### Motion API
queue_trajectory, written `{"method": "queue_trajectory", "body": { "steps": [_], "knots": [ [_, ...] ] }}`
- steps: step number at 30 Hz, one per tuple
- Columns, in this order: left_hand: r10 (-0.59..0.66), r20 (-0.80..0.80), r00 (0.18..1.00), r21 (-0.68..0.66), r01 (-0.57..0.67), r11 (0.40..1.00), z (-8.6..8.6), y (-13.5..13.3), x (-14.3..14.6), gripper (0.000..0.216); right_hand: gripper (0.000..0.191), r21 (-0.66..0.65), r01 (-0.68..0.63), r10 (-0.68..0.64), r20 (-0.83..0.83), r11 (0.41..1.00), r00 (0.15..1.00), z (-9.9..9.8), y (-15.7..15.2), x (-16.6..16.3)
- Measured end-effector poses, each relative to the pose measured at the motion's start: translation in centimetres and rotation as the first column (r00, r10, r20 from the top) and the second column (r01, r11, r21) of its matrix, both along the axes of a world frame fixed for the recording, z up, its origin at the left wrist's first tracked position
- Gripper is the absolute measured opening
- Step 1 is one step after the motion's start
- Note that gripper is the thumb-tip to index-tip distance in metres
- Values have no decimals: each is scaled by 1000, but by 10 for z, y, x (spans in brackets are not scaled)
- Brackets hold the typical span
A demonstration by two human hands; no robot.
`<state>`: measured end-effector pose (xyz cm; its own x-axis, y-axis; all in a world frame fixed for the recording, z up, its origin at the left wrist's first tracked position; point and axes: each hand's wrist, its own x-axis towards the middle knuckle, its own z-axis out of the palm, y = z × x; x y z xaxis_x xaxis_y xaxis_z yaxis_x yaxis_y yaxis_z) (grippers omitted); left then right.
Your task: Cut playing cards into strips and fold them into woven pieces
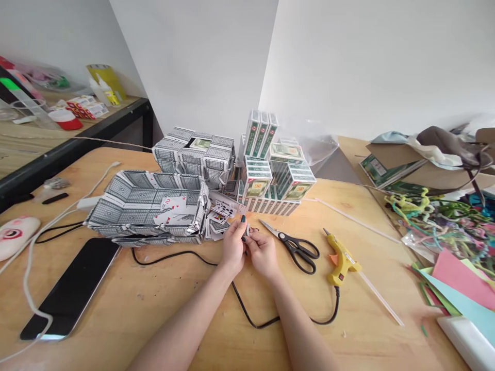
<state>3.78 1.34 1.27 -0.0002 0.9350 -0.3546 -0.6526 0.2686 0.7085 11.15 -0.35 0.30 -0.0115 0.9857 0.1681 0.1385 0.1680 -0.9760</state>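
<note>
My left hand (pixel 233 246) and my right hand (pixel 262 251) meet at the middle of the table, fingers pinched together on a small, pale playing card (pixel 247 232). Most of that card is hidden by the fingers. Just beyond my left hand lies a loose pile of playing cards (pixel 220 212), some face up. Left of the pile stands an open box built from folded playing cards (pixel 145 203), with loose cards inside. Behind it is a second folded-card block (pixel 195 154). Black-handled scissors (pixel 296 247) lie right of my right hand, blades slightly apart.
A yellow glue gun (pixel 341 257) with a clear stick lies at right, its black cord (pixel 257 325) passing under my forearms. Stacked card packs (pixel 270 175) stand behind. A black-screened phone (pixel 71 288) lies left; coloured paper (pixel 460 283) and a tangled colourful pile (pixel 444 216) are far right.
</note>
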Motion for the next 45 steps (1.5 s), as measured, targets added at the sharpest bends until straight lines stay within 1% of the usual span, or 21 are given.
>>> {"method": "queue_trajectory", "body": {
  "steps": [4, 7, 10, 12, 13, 15, 16, 17, 18, 20, 21, 22, 23, 25, 27, 29, 32, 36, 39, 41, 45],
  "knots": [
    [41, -58, 997, 29, -40, 999, 2, 2, 3, 25, 29, 14, 14, -14, 17, 1000, 1000, -1, -1, -3],
    [47, -123, 991, 11, -46, 999, 2, 3, 2, 24, 28, 8, 29, -29, 43, 1000, 999, -1, -3, -5],
    [27, -123, 992, -15, -29, 999, 3, 3, 0, 24, 28, -7, 32, -32, 24, 999, 999, 0, -4, -5],
    [-13, -108, 994, -30, 10, 1000, 4, 3, -3, 26, 28, -45, 15, -17, -49, 999, 999, 1, -3, -3],
    [-37, -97, 995, -28, 34, 999, 4, 3, -4, 27, 28, -76, -6, -2, -112, 997, 994, 2, -2, -2],
    [-97, -55, 994, 11, 98, 995, 4, 3, -6, 31, 21, -158, -76, 24, -313, 985, 950, 5, 0, 2],
    [-127, -24, 992, 51, 128, 990, 5, 3, -6, 33, 15, -194, -124, 26, -444, 973, 896, 7, 2, 5],
    [-161, 9, 987, 99, 159, 982, 6, 3, -6, 35, 8, -216, -177, 19, -583, 960, 812, 8, 3, 7],
    [-196, 34, 980, 150, 189, 970, 7, 2, -5, 35, 3, -213, -223, 5, -713, 951, 701, 9, 4, 11],
    [-265, 44, 963, 237, 248, 939, 9, 0, -3, 29, 10, -157, -263, -22, -891, 952, 453, 12, 4, 17],
    [-290, 38, 956, 267, 270, 925, 10, -1, -2, 25, 13, -127, -259, -31, -938, 958, 345, 13, 4, 19],
    [-312, 28, 950, 285, 292, 913, 10, -3, -2, 23, 16, -103, -249, -36, -965, 963, 259, 14, 4, 21],
    [-330, 18, 944, 296, 310, 903, 10, -4, -1, 23, 17, -86, -239, -39, -980, 967, 195, 15, 3, 23],
    [-356, 4, 935, 304, 338, 891, 9, -5, -2, 26, 19, -68, -232, -39, -991, 970, 126, 16, 2, 24],
    [-371, -12, 928, 313, 356, 881, 8, -5, -3, 28, 19, -61, -232, -35, -993, 971, 114, 16, 2, 23],
    [-375, -31, 927, 322, 364, 874, 8, -5, -5, 29, 19, -61, -222, -31, -990, 973, 135, 16, 1, 23],
    [-368, -58, 928, 326, 366, 872, 10, -5, -5, 28, 19, -70, -197, -32, -981, 978, 189, 15, 1, 22],
    [-363, -65, 930, 324, 363, 873, 13, -7, -4, 27, 17, -116, -170, -66, -960, 979, 271, 13, 2, 23],
    [-354, -82, 932, 327, 361, 873, 15, -8, -3, 28, 15, -134, -180, -73, -947, 974, 313, 12, 2, 24],
    [-350, -95, 932, 335, 361, 870, 16, -8, -3, 28, 15, -129, -193, -63, -948, 973, 313, 12, 3, 23],
    [-348, -102, 932, 352, 361, 863, 15, -7, -3, 27, 16, -113, -217, -50, -960, 970, 276, 15, 3, 22]
  ]
}}
